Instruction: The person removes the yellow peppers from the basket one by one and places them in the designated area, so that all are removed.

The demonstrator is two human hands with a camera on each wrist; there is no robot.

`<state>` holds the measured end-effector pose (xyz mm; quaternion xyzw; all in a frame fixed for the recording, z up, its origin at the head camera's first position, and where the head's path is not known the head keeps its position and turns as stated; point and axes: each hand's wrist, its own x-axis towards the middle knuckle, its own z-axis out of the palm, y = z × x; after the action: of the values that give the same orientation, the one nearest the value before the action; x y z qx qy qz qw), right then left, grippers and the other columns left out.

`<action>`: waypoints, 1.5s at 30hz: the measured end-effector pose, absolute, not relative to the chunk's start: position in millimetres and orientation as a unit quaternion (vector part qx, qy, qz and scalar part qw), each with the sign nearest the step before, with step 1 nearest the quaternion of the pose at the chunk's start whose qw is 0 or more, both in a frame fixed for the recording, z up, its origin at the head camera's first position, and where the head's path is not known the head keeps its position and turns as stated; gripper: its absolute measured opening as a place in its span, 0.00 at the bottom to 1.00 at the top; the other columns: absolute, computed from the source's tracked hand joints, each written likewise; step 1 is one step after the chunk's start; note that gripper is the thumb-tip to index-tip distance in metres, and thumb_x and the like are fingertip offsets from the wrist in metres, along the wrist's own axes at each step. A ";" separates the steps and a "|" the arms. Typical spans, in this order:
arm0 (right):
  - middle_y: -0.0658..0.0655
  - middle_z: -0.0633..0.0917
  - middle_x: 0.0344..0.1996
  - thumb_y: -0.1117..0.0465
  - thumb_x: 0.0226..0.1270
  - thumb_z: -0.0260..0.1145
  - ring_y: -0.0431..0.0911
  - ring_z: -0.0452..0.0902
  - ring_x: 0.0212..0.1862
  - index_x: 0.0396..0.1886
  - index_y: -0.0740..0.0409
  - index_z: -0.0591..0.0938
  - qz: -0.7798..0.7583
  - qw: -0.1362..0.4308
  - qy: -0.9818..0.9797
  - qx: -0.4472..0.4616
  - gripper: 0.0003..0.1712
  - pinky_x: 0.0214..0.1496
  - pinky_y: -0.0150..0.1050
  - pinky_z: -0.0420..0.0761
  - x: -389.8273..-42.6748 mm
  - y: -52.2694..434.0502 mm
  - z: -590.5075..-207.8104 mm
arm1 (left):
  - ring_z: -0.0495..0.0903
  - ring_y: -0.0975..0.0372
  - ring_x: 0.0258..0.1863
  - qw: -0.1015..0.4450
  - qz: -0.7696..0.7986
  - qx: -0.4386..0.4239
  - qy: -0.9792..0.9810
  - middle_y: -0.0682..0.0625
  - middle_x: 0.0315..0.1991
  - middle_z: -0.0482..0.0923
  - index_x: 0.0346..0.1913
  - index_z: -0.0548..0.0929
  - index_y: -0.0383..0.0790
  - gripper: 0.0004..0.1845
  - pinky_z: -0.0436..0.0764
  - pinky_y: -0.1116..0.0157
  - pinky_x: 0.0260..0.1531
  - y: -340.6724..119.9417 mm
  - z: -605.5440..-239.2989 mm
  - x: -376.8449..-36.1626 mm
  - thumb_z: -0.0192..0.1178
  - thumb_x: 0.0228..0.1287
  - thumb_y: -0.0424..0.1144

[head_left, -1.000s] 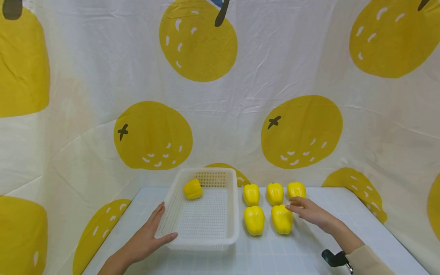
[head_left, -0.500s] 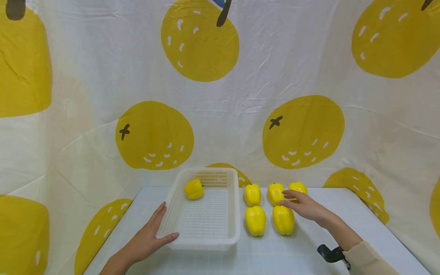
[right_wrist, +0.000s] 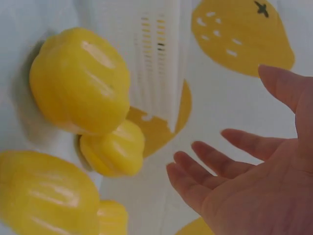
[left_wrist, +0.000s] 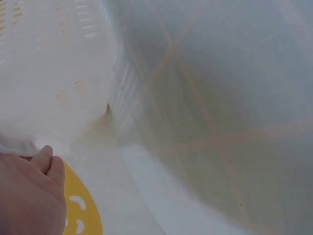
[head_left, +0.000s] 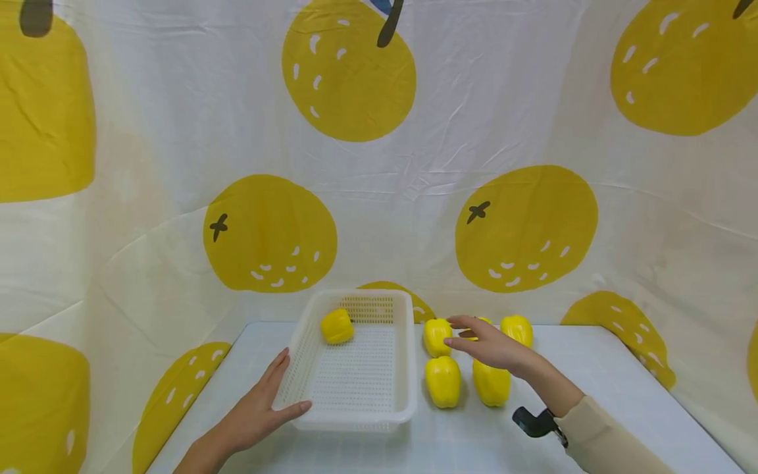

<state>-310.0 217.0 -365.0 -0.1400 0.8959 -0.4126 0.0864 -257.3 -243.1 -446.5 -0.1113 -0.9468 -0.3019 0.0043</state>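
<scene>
My left hand (head_left: 254, 409) rests at the front left corner of a white plastic basket (head_left: 404, 368), thumb on the rim and straight fingers along the side. One yellow bell pepper (head_left: 336, 326) lies on its side in the basket's far left part. My right hand (head_left: 494, 345), fingers extended, is over the pepper group right of the basket and holds nothing. Its fingertips reach toward the back left pepper (head_left: 436, 339); the right wrist view shows a gap before the peppers. The back middle pepper is mostly hidden behind the hand. Two more stand in front, left (head_left: 443, 383) and right (head_left: 491, 385).
Another yellow pepper (head_left: 517, 330) stands at the back right. Everything sits on a pale checked tabletop (head_left: 592, 388). A fruit-print cloth (head_left: 403, 217) hangs behind the table. A dark device (head_left: 535, 422) is strapped at the right wrist.
My right hand has moved left across the peppers, from the right side of the group toward the back left one. The left hand, basket and peppers stay put.
</scene>
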 end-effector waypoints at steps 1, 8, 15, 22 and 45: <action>0.64 0.71 0.72 0.40 0.70 0.67 0.61 0.69 0.70 0.75 0.57 0.70 -0.416 0.087 0.894 -0.145 0.42 0.65 0.62 0.76 -311.8 212.3 -364.6 | 0.50 0.41 0.79 0.004 -0.302 -0.111 -0.947 0.44 0.84 0.37 0.83 0.43 0.39 0.62 0.57 0.33 0.71 -242.9 -446.8 -257.5 0.61 0.61 0.72; 0.62 0.74 0.70 0.44 0.72 0.67 0.61 0.71 0.69 0.74 0.59 0.71 -0.434 0.093 0.875 -0.193 0.38 0.64 0.58 0.78 -328.9 183.5 -368.0 | 0.51 0.41 0.79 -0.003 -0.305 -0.102 -0.947 0.44 0.84 0.37 0.83 0.43 0.40 0.62 0.57 0.33 0.71 -240.4 -446.5 -259.7 0.62 0.61 0.71; 0.64 0.74 0.69 0.47 0.74 0.66 0.59 0.72 0.67 0.72 0.61 0.72 -0.433 0.109 0.864 -0.233 0.35 0.62 0.55 0.80 -340.7 156.6 -371.3 | 0.51 0.41 0.79 -0.005 -0.305 -0.098 -0.947 0.45 0.84 0.36 0.84 0.43 0.41 0.62 0.57 0.33 0.71 -239.0 -446.3 -262.3 0.63 0.61 0.71; 0.60 0.79 0.65 0.49 0.73 0.67 0.57 0.76 0.64 0.70 0.60 0.75 -0.407 0.111 0.870 -0.256 0.31 0.62 0.54 0.79 -355.1 118.7 -369.2 | 0.50 0.41 0.80 -0.002 -0.305 -0.100 -0.947 0.46 0.84 0.36 0.84 0.43 0.41 0.62 0.57 0.33 0.71 -240.3 -446.9 -263.9 0.63 0.60 0.71; 0.66 0.75 0.67 0.48 0.73 0.66 0.69 0.76 0.62 0.74 0.69 0.65 -0.460 0.201 0.859 -0.099 0.41 0.64 0.60 0.77 -403.9 -4.8 -396.4 | 0.52 0.41 0.79 -0.013 -0.310 -0.088 -0.947 0.46 0.84 0.37 0.84 0.44 0.43 0.62 0.59 0.33 0.69 -242.0 -445.1 -258.3 0.63 0.59 0.72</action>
<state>-403.9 -4.8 -396.4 -0.0985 0.8591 -0.4604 0.2006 -258.3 -242.0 -445.1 -0.0878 -0.9465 -0.3101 -0.0135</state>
